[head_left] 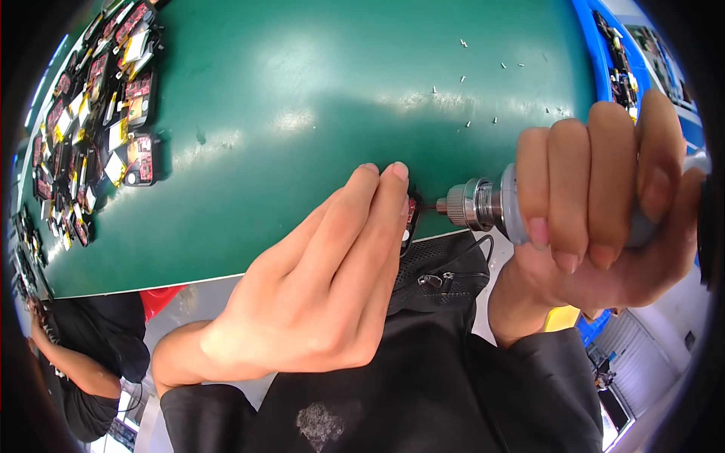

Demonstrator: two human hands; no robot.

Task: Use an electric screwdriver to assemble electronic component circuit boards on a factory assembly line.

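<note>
My left hand (325, 272) is closed around a small black device with a red circuit board (411, 219), near the table's front edge. Most of the device is hidden behind the fingers. My right hand (604, 196) grips a grey electric screwdriver (483, 204) with a metal collar, held sideways. Its thin bit points left and reaches the board's edge; whether it sits on a screw is too small to tell. Several small loose screws (468, 123) lie on the green table (302, 151), beyond the screwdriver.
At the far left lies a pile of similar devices (140, 106) with red boards and silvery battery packs. A blue bin (600, 60) with more parts stands at the right edge. Another person's arm (79, 362) shows at the lower left.
</note>
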